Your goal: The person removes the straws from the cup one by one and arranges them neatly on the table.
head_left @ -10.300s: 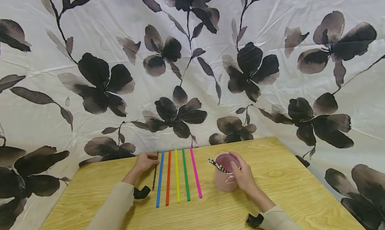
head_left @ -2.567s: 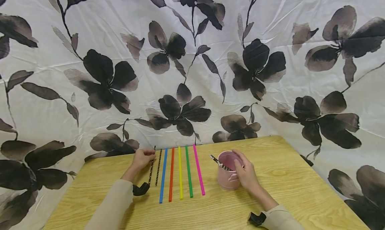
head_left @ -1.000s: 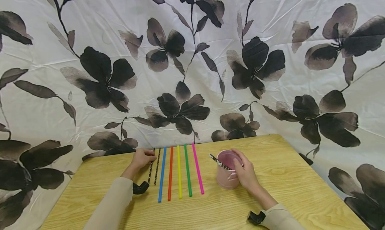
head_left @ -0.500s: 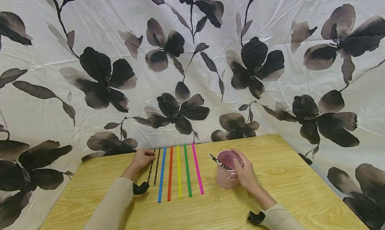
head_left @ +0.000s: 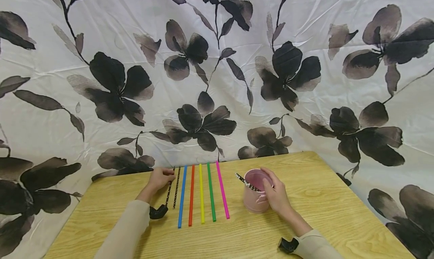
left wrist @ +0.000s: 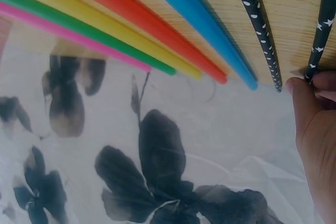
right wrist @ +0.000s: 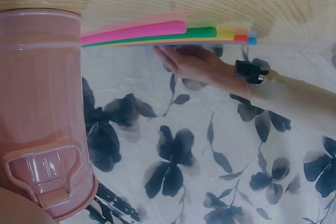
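**At a straw's twelve o'clock end: left hand pinching, right hand round a cup**

Read with twelve at the table's far edge, the star-print straw lies outermost on the nine o'clock side of a row, its far end pinched between the left hand's thumb and fingers. Just beside it toward three o'clock lies the dotted straw, then, spaced apart, the blue straw, red straw, yellow straw, green straw and pink straw, this last tipping toward eleven.

Beyond them at three o'clock stands the pink cup, upright, with the right hand gripping its four o'clock side. Black-and-white patterned straws slant out over its rim toward ten. All rest on the wood-grain table; floral cloth hangs past twelve.
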The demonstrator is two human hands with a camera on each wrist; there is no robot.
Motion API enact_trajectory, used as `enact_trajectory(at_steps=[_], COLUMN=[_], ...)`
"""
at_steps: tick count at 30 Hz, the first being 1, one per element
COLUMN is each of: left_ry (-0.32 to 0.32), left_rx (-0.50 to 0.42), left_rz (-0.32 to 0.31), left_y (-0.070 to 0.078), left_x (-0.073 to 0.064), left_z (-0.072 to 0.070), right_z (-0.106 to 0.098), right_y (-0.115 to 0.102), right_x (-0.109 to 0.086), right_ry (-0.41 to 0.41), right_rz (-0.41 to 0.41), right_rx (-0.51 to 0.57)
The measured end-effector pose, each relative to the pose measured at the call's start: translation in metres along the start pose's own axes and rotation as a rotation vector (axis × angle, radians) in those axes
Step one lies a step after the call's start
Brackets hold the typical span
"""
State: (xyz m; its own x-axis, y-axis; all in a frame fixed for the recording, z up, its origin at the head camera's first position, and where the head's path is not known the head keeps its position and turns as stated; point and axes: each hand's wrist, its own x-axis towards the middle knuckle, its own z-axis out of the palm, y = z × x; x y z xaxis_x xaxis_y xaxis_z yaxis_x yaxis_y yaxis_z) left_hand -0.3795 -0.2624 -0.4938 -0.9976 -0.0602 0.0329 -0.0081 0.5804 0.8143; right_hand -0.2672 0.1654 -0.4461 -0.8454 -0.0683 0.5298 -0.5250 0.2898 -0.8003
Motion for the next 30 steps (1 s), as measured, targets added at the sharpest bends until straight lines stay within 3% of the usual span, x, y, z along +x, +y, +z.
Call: enact_trajectory(at_steps=[6,13,19,23,30], left_ry=[0.001,0.044,0.076,0.102,0.041], left_rx=[-0.013,-0.066,-0.102,-0.082,-0.137], left_rz=[0.008,0.011,0.065,0.137,0.253], left_y=[0.0,-0.004,-0.006,0.002,0.031], left_x=[-0.002,-0.002,-0.004,-0.013,-0.033], left_z=[-0.001,0.0,-0.006,-0.016,-0.026], right_z=[0.001,0.001,0.0,0.001,0.002], right_y=[0.001,-0.001,0.002,0.004,0.003], right_x=[-0.001,0.0,-0.002,-0.002,-0.001], right_ry=[0.0,0.005,-0.018,-0.015,0.008], right_rz=[0.005,0.009,0.036,0.033,0.035], right_rx=[-0.004,0.001,0.053,0.055,0.045])
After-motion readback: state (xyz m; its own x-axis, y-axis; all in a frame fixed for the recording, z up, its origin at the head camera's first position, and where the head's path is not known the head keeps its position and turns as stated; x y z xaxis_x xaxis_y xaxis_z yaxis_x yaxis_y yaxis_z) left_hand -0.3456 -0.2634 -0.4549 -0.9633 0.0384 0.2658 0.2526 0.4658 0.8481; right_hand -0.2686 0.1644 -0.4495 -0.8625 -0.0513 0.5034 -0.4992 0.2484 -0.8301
